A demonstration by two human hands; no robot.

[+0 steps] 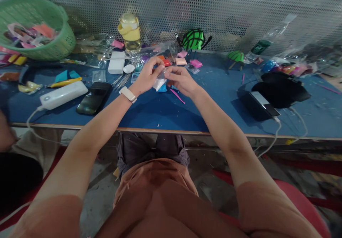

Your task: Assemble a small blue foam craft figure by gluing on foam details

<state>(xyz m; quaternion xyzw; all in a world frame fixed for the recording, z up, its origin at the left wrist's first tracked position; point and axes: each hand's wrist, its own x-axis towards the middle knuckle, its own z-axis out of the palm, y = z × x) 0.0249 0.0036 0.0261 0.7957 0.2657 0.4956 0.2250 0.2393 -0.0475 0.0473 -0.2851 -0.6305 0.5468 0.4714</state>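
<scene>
Over the blue table, my left hand and my right hand meet, fingertips pinched on a small clear plastic packet with something white in it. Both hands are closed on its upper edge. Just below the packet lies a bright blue piece, partly hidden. A thin pink stick tool rests beside my right hand. Behind my fingers are a red packet and a pale orange packet. A white band is on my left wrist.
On the left stand a green basket of packets, a white power bank and a black phone. A yellow-topped bottle is at the back. Green shell-like models sit by the mesh; rightward lies a cabled black device.
</scene>
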